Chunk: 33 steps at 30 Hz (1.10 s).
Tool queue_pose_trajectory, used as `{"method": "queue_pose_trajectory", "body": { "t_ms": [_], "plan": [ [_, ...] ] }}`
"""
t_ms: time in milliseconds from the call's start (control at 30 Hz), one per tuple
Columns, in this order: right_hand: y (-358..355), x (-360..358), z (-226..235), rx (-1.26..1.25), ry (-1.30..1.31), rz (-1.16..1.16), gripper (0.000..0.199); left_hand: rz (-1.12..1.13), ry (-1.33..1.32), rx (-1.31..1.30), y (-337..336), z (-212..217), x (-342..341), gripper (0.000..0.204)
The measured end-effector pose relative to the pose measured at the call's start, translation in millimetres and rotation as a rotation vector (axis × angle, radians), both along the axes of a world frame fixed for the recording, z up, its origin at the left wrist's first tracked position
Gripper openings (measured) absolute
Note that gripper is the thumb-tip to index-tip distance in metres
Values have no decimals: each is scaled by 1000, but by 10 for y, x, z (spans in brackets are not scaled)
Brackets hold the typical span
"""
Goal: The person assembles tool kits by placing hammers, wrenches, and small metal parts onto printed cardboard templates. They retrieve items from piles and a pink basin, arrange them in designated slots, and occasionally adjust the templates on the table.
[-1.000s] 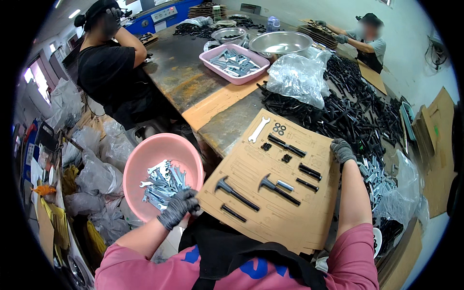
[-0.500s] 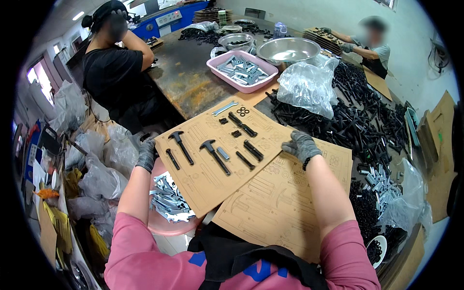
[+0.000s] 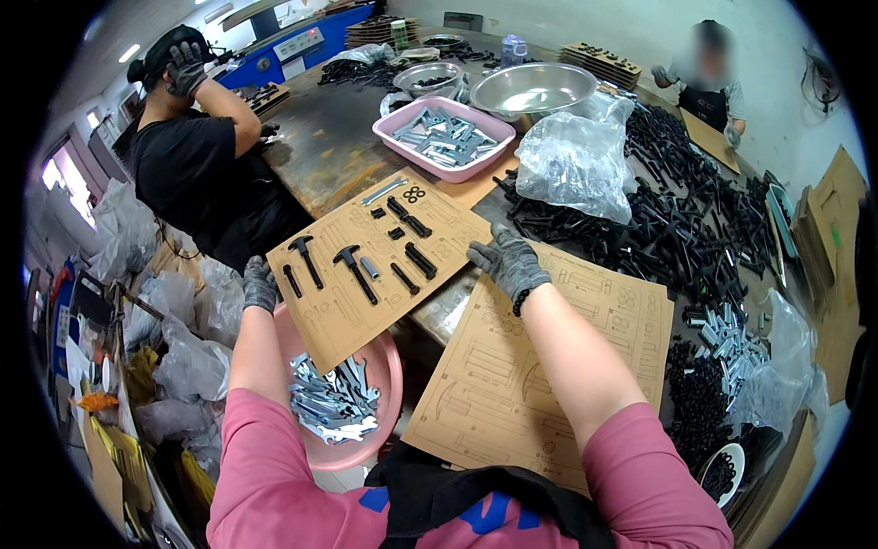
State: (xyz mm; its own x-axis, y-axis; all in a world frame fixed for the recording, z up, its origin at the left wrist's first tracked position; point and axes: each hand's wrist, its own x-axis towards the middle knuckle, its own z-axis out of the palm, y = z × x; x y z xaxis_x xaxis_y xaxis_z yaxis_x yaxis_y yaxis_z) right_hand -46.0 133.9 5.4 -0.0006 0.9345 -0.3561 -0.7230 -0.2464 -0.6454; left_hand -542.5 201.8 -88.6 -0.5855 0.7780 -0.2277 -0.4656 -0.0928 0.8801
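Between both gloved hands I hold a brown cardboard sheet [image 3: 338, 328] printed with part outlines. My left hand [image 3: 260, 285] is closed on its left edge, fingers partly hidden; my right hand [image 3: 510, 265] grips the right corner. Two black T-shaped parts [image 3: 355, 273] lie on it, along with several black bolts [image 3: 420, 261], a small silver tube [image 3: 369, 267], a silver open-end wrench [image 3: 382, 190] and black rings [image 3: 414, 193]. Under my right forearm rests a second printed cardboard sheet [image 3: 476, 393], bare of parts. Below the held sheet stands a pink basin [image 3: 391, 393] of wrenches [image 3: 334, 403].
A pink tray [image 3: 445, 166] of silver parts, a steel bowl [image 3: 535, 89] and a plastic bag [image 3: 572, 169] sit on the table, beside heaped black parts [image 3: 681, 197]. One person [image 3: 197, 156] stands at left, another [image 3: 709, 96] at far right. Plastic bags [image 3: 187, 311] crowd the left.
Both my hands have shifted left with the loaded sheet, uncovering more of the second sheet and the basin. The far-right person's hands have come away from the cardboard stack.
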Motion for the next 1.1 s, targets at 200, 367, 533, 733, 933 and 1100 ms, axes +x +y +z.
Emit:
{"method": "queue_pose_trajectory", "body": {
  "t_ms": [200,367,533,733,933,1100],
  "plan": [
    [44,-177,36,-23,-8,-16,51,-161,113,-125,-235,327,278,35],
    [-79,-237,166,20,-44,45,52,-105,273,-240,-217,314,280,37],
    [-587,234,182,282,-676,176,46,-132,886,291,-616,496,950,37],
    [-1399,1324,-4,460,-1645,-11,36,-863,1010,359,-1288,833,2725,52],
    [-2184,2040,52,-43,-2088,-2,45,-1088,1392,270,-1503,699,3613,61],
    [-2476,2233,111,-208,-1916,178,48,-1194,1278,266,-1677,651,4003,61]
  ]
}}
